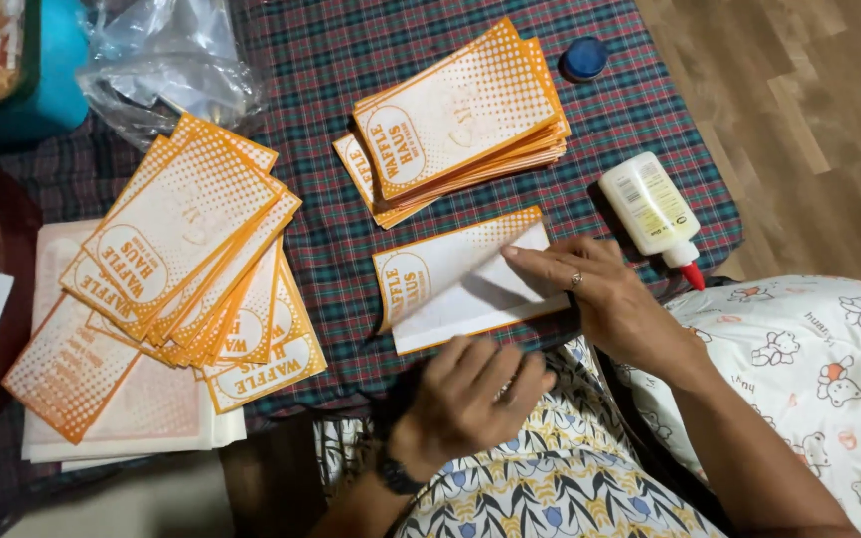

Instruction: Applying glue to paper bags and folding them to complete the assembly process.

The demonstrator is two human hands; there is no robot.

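Near the surface's (510, 199) front edge, paper bag (430, 279) lies long axis left-right. Right hand (600, 289) presses its folded flap flat, fingers extended; left hand (475, 384) rests loosely curled at the near edge, holding nothing.

The orange-and-white bag (465, 279) under the fingers (535, 261) is thin matt paper, like the stacked bags (460, 115) and the fanned pile (186, 249). The bench (640, 120) wears woven plaid cloth, dull and slightly rough; the glue bottle (653, 211) is smooth, faintly glossy plastic. The crumpled wrap (166, 60) is clear shiny film, and the floor (809, 120) looks like satin-finished wood.
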